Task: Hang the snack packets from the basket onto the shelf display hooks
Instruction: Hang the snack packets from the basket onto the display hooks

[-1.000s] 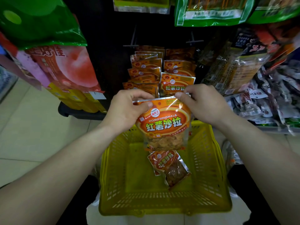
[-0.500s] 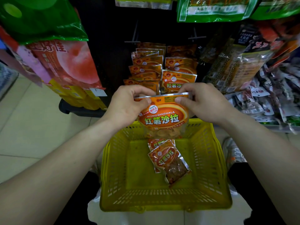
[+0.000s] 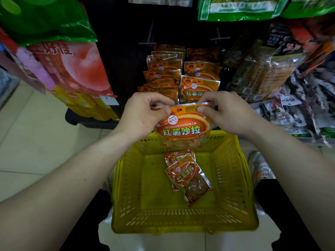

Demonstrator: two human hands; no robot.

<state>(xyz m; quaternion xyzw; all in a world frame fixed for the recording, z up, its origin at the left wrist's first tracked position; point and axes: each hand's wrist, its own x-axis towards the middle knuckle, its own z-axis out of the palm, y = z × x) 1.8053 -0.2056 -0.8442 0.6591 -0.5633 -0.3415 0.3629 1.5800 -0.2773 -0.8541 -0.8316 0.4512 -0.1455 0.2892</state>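
- A glossy orange foil packet (image 3: 183, 126) is pinched at its top corners by the left hand (image 3: 143, 115) and right hand (image 3: 226, 113), above the far rim of the perforated yellow plastic basket (image 3: 233, 178).
- Two similar crinkled packets (image 3: 186, 175) are seen lying on the basket floor near its far wall.

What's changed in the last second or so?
The left hand and right hand raised the orange packet a little, toward the hanging packets on the shelf, uncovering more of the loose packets below. Both hands still pinch its top corners. The yellow basket and those loose packets stayed put.
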